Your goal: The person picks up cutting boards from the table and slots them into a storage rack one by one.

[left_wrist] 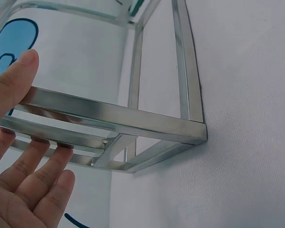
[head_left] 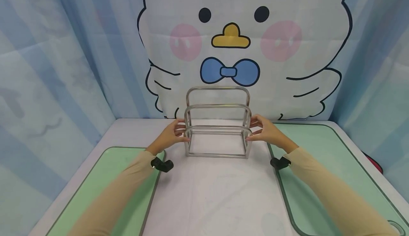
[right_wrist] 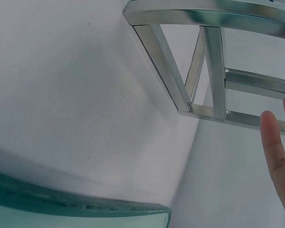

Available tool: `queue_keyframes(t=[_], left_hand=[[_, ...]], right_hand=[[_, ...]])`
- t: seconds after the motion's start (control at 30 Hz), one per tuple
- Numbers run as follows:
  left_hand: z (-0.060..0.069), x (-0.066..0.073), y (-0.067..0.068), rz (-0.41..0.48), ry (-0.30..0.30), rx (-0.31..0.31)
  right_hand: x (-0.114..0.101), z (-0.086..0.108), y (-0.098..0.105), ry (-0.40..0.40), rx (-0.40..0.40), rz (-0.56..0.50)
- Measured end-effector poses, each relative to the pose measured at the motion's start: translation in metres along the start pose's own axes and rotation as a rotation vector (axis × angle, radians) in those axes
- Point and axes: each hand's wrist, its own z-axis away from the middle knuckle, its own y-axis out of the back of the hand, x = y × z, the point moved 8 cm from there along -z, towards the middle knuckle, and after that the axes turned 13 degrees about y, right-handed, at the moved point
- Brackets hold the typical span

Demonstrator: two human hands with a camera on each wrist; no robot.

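A silver metal rack (head_left: 218,127) with three upright frames, stepped from low in front to high at the back, stands at the far middle of the white table. My left hand (head_left: 170,133) holds its left side, thumb at the front frame. In the left wrist view, the thumb lies on one bar of the rack (left_wrist: 109,113) and fingertips touch the bar behind. On the opposite side, my right hand (head_left: 270,131) grips the rack, thumb in front and fingers farther back. The right wrist view shows only some fingers (right_wrist: 274,147) by the rack's (right_wrist: 212,71) bars; the thumb is hidden there.
A green board (head_left: 110,165) lies at the left of the table (head_left: 207,200), under the left forearm. Another green board (head_left: 311,151) lies at the right. A printed curtain (head_left: 127,69) hangs behind the table and along both sides.
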Motion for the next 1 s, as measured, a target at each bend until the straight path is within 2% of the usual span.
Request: queue_keyframes(t=[0.4,0.63,0.83,1.0], left_hand=[[0.0,-0.002,-0.003,-0.039,-0.055,-0.013],[0.017,0.004,0.003,-0.185,-0.144,-0.027],[0.04,0.006,0.023,-0.276,-0.195,-0.012],[0.062,0.014,0.05,-0.384,-0.229,0.066]], right_hand=[[-0.002,0.009,-0.001,-0.024,0.014,0.001],[-0.004,0.018,0.003,-0.005,0.021,0.01],[-0.032,0.025,0.017,0.053,0.115,0.008],[-0.071,0.027,0.024,0.161,0.21,0.026]])
